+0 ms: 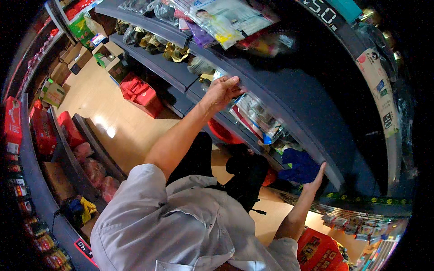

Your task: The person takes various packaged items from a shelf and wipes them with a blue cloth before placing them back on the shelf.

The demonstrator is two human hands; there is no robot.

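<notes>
Along the front edge of a grey shelf (282,92), gripping with the left hand (221,93) and touching with the right hand (315,180), too obscured to tell whether closed on adjoining dark blue cloth (299,166).

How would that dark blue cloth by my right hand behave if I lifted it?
The dark blue cloth by your right hand would probably droop, since it looks bunched and soft. It's likely light, looking like loose fabric. Rolling seems unlikely, given its crumpled, uneven outline.
</notes>
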